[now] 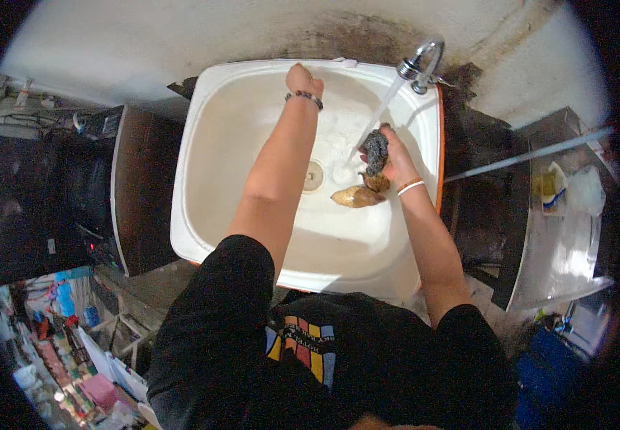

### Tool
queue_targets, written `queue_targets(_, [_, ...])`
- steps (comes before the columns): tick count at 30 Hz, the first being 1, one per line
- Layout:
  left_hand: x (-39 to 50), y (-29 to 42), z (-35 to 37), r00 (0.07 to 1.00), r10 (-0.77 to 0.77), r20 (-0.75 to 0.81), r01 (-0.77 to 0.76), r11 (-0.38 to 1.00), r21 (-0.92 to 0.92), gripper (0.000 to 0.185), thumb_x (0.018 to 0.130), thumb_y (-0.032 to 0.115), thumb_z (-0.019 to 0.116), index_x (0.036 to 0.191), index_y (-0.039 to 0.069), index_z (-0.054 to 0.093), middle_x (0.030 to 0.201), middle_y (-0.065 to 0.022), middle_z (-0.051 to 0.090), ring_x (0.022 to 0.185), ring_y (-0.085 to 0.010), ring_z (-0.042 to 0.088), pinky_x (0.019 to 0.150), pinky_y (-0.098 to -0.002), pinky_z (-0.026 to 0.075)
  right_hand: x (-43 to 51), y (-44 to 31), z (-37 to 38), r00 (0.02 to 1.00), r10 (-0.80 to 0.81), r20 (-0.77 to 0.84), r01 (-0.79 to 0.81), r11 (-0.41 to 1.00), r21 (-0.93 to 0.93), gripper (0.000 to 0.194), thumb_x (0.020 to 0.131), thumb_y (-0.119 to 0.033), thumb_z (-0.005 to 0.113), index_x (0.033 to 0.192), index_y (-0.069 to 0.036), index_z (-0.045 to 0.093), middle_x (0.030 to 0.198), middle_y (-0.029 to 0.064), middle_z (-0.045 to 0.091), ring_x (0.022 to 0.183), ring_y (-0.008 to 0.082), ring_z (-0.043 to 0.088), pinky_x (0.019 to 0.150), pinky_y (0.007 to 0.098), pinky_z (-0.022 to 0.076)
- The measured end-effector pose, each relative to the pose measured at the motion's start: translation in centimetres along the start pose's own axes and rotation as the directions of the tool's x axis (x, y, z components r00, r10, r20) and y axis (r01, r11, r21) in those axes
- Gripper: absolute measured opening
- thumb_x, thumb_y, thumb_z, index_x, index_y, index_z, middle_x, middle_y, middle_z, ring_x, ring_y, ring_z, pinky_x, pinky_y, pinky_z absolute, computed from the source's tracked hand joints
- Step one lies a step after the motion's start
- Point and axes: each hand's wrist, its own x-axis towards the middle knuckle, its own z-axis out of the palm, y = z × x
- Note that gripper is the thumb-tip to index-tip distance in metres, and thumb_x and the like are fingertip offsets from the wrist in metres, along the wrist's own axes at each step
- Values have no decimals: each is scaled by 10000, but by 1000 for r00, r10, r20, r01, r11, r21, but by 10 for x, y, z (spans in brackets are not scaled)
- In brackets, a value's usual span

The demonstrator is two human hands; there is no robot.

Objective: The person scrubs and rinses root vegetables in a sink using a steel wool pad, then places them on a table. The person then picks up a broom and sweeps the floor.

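Observation:
My right hand holds a dark grey, mesh-like scrubbing pad beside the stream of running water, over the right part of a white sink. Just below the pad is a brown root vegetable; whether my fingers touch it cannot be told. A second, paler yellow-brown root vegetable lies on the basin floor, close to the first. My left hand, with a beaded bracelet above it, is near the sink's back edge, its fingers curled and partly hidden; nothing can be seen in it.
A chrome faucet at the back right corner pours water into the basin. The drain lies partly behind my left forearm. A dark cabinet stands left of the sink. On the right, a table holds a yellow container and a plastic bag.

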Motion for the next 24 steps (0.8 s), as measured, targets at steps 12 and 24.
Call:
queue_targets(12, [-108,-74,14,383,-749,541,857,507,94,323,1030,319,460,936,28,564,796,-88,618,641,-212,598,625,-308,579,26,8,24,993,-112,36,115,991,-67,343,943,-393,607,1103,-90,590,929,13,652,792,131,627,684,311,538])
queue_targets(24, [-33,10,-114,644,92,759,-762,-2,647,681,775,305,798,1331,49,500,1174,-166,620,1073,-310,601,934,-405,481,12,-69,96,863,-459,212,491,665,-562,534,925,-504,565,981,17,664,749,40,649,637,151,579,626,313,480])
